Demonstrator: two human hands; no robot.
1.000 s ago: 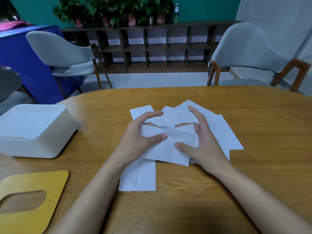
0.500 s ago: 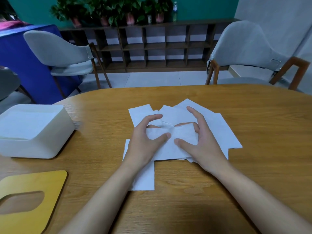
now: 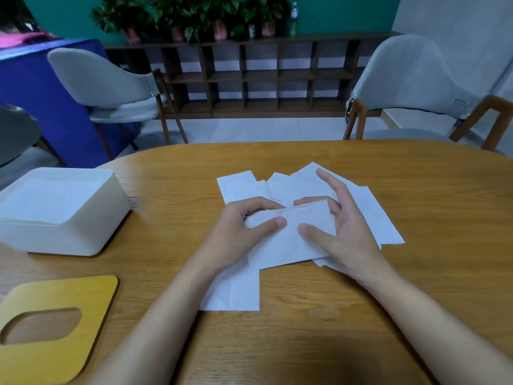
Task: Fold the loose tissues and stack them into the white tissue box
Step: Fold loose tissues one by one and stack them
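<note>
I record plain white tissues (image 3: 291,240), unpatterned, and a white tissue box (image 3: 91,223). The lid (image 3: 69,290) is mustard yellow. The bench (image 3: 416,190) shows light brown wood grain. The chairs (image 3: 410,70) are pale grey with brown wooden legs. The wall (image 3: 333,12) is teal green, the shelf (image 3: 261,76) dark brown, the panel (image 3: 41,93) at left deep blue.

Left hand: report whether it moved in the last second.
Yes, a little. The left hand has curled its fingers back toward the person, away from the far edge of the back-left tissue, while pinching the top tissue.
</note>
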